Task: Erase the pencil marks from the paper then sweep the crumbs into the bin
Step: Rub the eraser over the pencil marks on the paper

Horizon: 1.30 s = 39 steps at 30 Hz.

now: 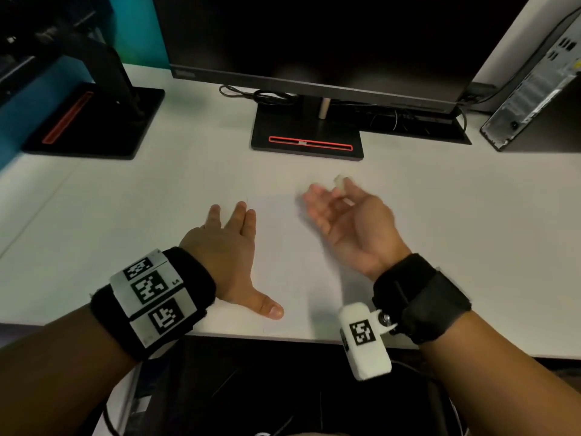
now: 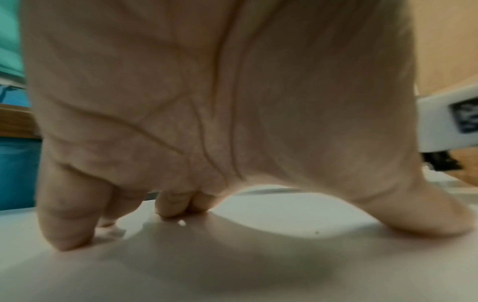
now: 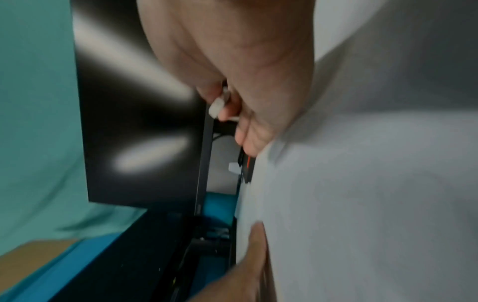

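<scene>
A white sheet of paper (image 1: 292, 262) lies on the white desk (image 1: 125, 215), its edges faint; I make out no pencil marks. My left hand (image 1: 234, 247) presses flat on the paper's left part, fingers straight and thumb spread. In the left wrist view this left hand (image 2: 181, 122) stands on its fingertips, and a tiny white crumb (image 2: 182, 223) lies beside them. My right hand (image 1: 333, 199) hovers blurred over the sheet's far right corner, palm turned inward. It pinches a small white eraser (image 1: 340, 180) between thumb and fingers. The right wrist view also shows the eraser (image 3: 217, 106). No bin is in view.
A dark monitor (image 1: 314, 36) stands behind the paper on a black base (image 1: 308, 143) with a red stripe. A second stand (image 1: 94, 121) is at the far left, a computer tower (image 1: 534, 89) at the far right, cables (image 1: 261, 96) behind. The desk's front edge runs just below my wrists.
</scene>
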Tool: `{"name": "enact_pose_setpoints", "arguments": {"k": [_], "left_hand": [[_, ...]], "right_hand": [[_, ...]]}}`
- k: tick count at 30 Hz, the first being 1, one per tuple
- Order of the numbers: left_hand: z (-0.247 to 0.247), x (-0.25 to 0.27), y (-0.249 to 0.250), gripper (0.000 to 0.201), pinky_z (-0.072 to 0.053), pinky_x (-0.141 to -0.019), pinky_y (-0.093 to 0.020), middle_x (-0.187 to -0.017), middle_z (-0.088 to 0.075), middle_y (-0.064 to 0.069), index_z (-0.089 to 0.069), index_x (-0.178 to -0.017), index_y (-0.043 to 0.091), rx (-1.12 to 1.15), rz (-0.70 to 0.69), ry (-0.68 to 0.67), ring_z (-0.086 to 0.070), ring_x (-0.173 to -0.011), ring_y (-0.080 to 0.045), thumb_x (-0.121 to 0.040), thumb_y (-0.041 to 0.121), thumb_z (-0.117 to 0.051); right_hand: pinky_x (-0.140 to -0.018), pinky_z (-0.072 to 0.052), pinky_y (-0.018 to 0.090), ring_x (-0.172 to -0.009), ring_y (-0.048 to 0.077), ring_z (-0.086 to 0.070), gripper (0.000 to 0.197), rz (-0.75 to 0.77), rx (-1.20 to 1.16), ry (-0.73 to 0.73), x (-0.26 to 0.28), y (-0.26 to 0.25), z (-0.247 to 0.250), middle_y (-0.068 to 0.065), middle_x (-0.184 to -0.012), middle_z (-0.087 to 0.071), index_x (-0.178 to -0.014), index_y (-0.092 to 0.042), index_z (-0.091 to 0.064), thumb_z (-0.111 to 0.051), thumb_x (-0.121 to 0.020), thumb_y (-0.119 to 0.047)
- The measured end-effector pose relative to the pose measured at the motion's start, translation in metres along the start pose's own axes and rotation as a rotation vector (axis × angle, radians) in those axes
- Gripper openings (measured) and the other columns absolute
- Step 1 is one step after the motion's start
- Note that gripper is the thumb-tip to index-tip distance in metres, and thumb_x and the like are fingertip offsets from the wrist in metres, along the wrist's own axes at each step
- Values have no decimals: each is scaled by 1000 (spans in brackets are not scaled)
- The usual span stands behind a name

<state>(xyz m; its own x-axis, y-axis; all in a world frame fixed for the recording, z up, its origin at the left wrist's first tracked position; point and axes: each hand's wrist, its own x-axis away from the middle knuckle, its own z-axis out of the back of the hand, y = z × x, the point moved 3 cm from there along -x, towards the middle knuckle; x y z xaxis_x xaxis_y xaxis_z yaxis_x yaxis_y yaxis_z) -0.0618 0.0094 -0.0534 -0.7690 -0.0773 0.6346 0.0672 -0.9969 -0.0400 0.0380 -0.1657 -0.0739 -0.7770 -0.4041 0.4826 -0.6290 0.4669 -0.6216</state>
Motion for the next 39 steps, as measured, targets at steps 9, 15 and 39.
{"name": "enact_pose_setpoints", "arguments": {"k": [9,15,39], "left_hand": [[0,0,-1,165,-31,-114,-53,-160,35,-4,30,-151,13,15,0,0,18,-150,-40,-41,101,-55],[1,-3,2,161,-26,-116,-58,-160,35,-7,36,-149,25,-2,-5,-27,18,-149,-43,-42,99,-58],[6,-5,15,127,-1,-119,-62,-160,34,4,21,-145,60,39,-228,-29,28,-148,-30,-62,77,-74]], "right_hand": [[-98,-56,38,-114,31,-69,35,232,-150,172,-16,-53,30,18,-119,-65,-77,-11,-55,-46,-106,-28],[-92,-60,40,-117,34,-68,35,59,183,110,-4,-47,53,19,-111,-68,-78,-10,-58,-47,-106,-28],[-68,-62,35,-75,32,-72,15,-33,834,-42,55,-36,61,22,-90,-68,-97,-4,-61,-53,-103,-15]]}}
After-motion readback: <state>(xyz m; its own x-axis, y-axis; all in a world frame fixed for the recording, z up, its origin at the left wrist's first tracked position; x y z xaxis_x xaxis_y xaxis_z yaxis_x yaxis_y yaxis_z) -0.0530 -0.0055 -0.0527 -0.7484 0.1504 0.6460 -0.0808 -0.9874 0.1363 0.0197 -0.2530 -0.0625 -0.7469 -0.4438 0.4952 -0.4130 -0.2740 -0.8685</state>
